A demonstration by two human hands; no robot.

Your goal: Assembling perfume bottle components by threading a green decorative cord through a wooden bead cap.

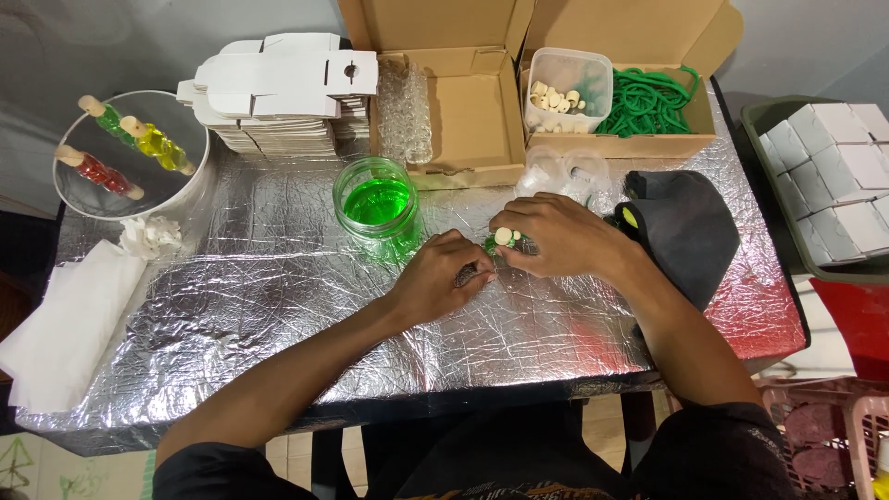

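Observation:
Both hands meet at the middle of a foil-covered table [278, 306]. My right hand [556, 236] holds a small green glass bottle [505, 241] with a pale cork in its mouth. My left hand [440, 278] is closed beside it, fingertips touching the bottle's lower end. Just left of the hands stands an open glass jar of bright green liquid [375, 199].
A round bowl [176, 190] at left holds three corked bottles, green, yellow, red. Flat white box blanks [278, 93] are stacked at the back. Open cardboard boxes hold a tub of corks [565, 88] and green cord [648, 102]. A dark cloth [685, 222] lies right; white boxes [833, 176] far right.

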